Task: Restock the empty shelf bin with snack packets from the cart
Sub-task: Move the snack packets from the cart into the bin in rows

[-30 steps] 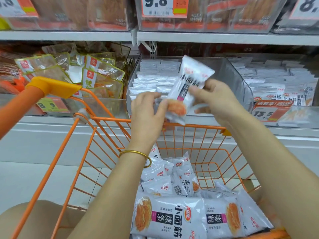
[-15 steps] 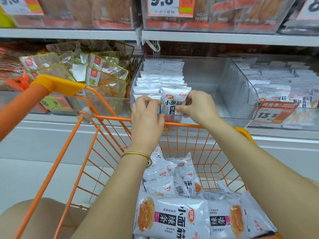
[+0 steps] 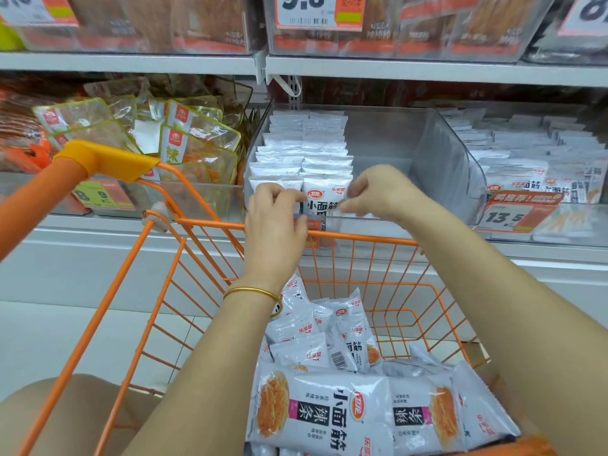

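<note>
Far left of frame: an orange wire cart with a yellow plastic handle corner stands close against the shelving. Behind the handle is a clear bin of transparent, yellow-edged pouches, with a yellow-and-orange price tag on its front.

Centre: clear plastic shelf bin. Two columns of small white foil snack packets stand upright in its left half, running front to back.

Left hand, thin gold bangle on the wrist, reaches over the cart's far rim. Its grip is pinched on the upper left edge of the front packet. This packet is white with a red logo and black lettering, and it stands upright at the head of the right column, just behind the bin's front lip.

Right hand: fingers curled, grip pinched on the same packet's right edge.

Lower centre, inside the cart: a loose heap of small white packets. Nearer the camera lie large white bags printed with orange noodles, flat on their sides.

Right of frame: a neighbouring clear bin of white packets, fronted by an orange price tag reading 13.5.
</note>
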